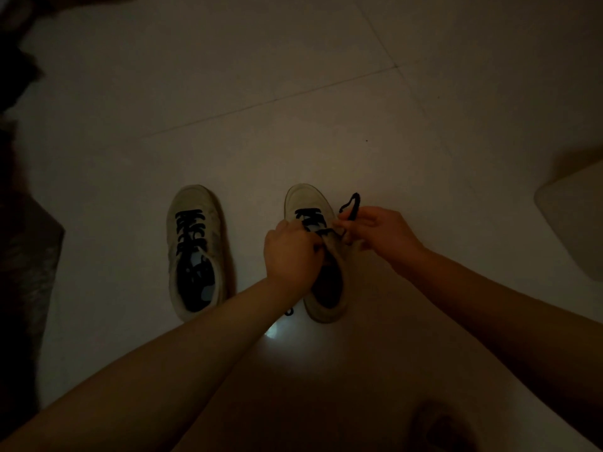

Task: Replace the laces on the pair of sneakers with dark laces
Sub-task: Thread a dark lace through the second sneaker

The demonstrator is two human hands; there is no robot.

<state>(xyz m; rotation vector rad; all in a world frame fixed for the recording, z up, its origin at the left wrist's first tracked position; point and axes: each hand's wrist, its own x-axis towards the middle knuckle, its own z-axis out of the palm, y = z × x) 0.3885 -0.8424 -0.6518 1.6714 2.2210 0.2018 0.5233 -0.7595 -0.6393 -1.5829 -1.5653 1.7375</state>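
Observation:
Two pale sneakers stand side by side on the tiled floor in dim light. The left sneaker (195,249) carries a dark lace (191,231) crossed up its eyelets. The right sneaker (321,256) has dark lacing only over its front eyelets. My left hand (290,252) grips the upper of the right sneaker near the tongue. My right hand (378,231) pinches the dark lace (350,203), whose loose end loops up beyond my fingers. A short bit of dark lace end (289,311) shows under my left forearm beside the heel.
A pale rounded object (574,220) sits at the right edge of the floor. Dark fabric or clutter (23,256) fills the left edge. A small bright reflection (274,331) lies on the tile near the heel.

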